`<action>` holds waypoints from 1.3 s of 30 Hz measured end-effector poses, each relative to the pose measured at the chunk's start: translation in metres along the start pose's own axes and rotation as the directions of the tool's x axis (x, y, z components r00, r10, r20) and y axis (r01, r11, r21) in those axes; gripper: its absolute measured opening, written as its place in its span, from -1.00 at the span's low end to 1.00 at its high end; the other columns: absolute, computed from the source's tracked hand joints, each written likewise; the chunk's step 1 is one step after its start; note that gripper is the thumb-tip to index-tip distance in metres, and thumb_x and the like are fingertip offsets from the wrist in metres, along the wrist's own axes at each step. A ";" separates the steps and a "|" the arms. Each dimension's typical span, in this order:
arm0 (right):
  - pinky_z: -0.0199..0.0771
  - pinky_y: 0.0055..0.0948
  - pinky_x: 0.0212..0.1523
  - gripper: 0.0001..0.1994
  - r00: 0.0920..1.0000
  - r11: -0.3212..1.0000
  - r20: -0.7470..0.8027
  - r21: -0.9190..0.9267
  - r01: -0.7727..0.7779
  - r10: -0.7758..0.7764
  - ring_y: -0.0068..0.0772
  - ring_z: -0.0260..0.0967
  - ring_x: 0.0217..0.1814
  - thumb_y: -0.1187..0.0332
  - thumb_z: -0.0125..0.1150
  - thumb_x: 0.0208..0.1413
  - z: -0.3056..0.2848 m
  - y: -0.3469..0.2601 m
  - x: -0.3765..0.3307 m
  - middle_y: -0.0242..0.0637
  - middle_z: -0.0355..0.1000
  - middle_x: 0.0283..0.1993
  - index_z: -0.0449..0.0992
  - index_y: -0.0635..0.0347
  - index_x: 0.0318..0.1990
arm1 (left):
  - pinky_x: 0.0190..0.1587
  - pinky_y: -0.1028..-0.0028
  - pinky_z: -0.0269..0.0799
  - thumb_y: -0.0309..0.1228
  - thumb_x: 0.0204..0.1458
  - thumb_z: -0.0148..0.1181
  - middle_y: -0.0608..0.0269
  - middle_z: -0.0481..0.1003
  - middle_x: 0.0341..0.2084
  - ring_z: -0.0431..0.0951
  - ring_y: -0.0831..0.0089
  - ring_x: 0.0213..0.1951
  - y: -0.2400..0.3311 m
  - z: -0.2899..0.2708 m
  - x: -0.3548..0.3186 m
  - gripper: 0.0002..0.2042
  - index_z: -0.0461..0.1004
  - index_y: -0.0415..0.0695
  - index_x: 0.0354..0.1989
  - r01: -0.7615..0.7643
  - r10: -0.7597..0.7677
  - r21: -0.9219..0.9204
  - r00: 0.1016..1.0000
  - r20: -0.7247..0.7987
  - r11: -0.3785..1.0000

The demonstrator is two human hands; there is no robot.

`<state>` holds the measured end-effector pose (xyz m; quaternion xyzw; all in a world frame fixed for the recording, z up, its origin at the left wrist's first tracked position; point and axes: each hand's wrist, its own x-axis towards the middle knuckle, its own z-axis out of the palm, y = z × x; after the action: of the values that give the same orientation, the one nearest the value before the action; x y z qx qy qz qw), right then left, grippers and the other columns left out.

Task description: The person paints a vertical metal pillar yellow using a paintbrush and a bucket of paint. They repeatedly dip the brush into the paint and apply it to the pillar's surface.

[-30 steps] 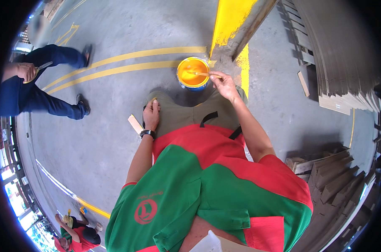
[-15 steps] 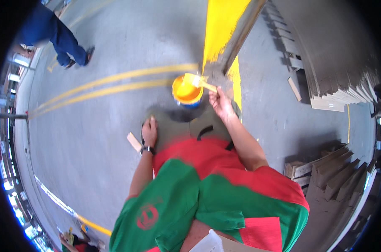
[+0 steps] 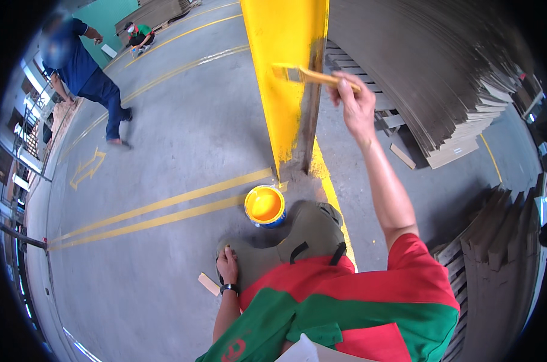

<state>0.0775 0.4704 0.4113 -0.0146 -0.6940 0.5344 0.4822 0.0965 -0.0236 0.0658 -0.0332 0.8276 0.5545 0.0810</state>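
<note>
"Where's the brush?"

"Put the paint bucket (image 3: 265, 225) at the middle of a clock. The brush (image 3: 321, 78) is up between 12 and 1, in front of the yellow post (image 3: 273, 36). I can't tell if its hairs touch the post."

"Who has it?"

"The right hand (image 3: 356, 105) grips it by the handle, well back from the hairs. I think that's so the fingers sit away from wet paint. The brush lies sideways, with its hairs toward the yellow side. That way the arm seems out of the way too."

"And the left hand (image 3: 227, 265)?"

"It's at 7, resting on the leg. Its fingers look bent, but I can't tell if it's closed tight or grips the cloth. Maybe it rests there to help the person balance."

"Why is the bucket on the floor (image 3: 165, 157) there?"

"It's between the knees and the foot of the post. I guess that makes a short trip for the brush. It's open on top, so the brush can fit in."

"What's farther out?"

"A little wood strip (image 3: 209, 284) lies at 7, near the left hand. A big stack of brown sheets (image 3: 418, 72) is between 1 and 2. A person in blue (image 3: 95, 84) is far off at 10."
</note>
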 end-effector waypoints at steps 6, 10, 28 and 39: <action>0.51 -0.53 -0.40 -0.79 0.729 0.579 0.275 -0.461 0.672 -0.626 -0.54 0.48 -0.44 0.28 0.28 0.31 0.008 -0.090 0.099 -0.32 0.62 -0.31 0.65 0.11 0.00 | -0.28 0.43 0.50 -0.16 0.38 0.01 0.20 0.61 -0.41 0.57 0.50 -0.42 0.005 0.000 -0.002 -0.60 0.60 -0.27 0.02 -0.031 0.033 0.054 0.999 -0.025 0.998; 0.54 -0.37 -0.36 -0.80 0.480 0.344 0.238 -0.446 0.827 -0.845 -0.24 0.52 -0.36 0.42 0.35 0.19 0.010 -0.115 0.136 -0.20 0.58 -0.29 0.61 0.20 -0.05 | -0.28 0.42 0.50 -0.16 0.38 0.00 0.19 0.60 -0.43 0.58 0.48 -0.42 0.000 0.001 -0.001 -0.61 0.60 -0.25 0.02 -0.004 0.004 0.009 1.000 -0.009 1.000; 0.41 -0.52 -0.53 -0.78 0.695 0.527 0.519 -0.455 0.718 -0.499 -0.56 0.38 -0.55 0.22 0.21 0.33 0.028 -0.095 0.104 -0.32 0.55 -0.43 0.65 0.08 -0.01 | -0.31 0.40 0.48 -0.16 0.38 0.00 0.17 0.59 -0.47 0.57 0.45 -0.45 0.003 0.002 -0.002 -0.60 0.60 -0.28 -0.08 -0.001 0.001 0.024 0.999 -0.032 1.000; 0.57 -0.41 -0.37 -0.64 0.190 -0.058 0.467 -0.466 0.883 -0.864 -0.46 0.49 -0.37 0.35 0.38 0.17 0.040 -0.124 0.146 -0.34 0.55 -0.33 0.60 0.03 0.13 | -0.33 0.43 0.46 -0.17 0.38 0.02 0.20 0.59 -0.47 0.54 0.49 -0.46 -0.002 -0.001 -0.003 -0.62 0.60 -0.28 -0.09 -0.018 0.019 0.034 1.000 -0.015 0.999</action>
<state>0.0339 0.4661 0.6020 0.2690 -0.6802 -0.1843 0.6564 0.1000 -0.0256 0.0653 -0.0284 0.8376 0.5410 0.0702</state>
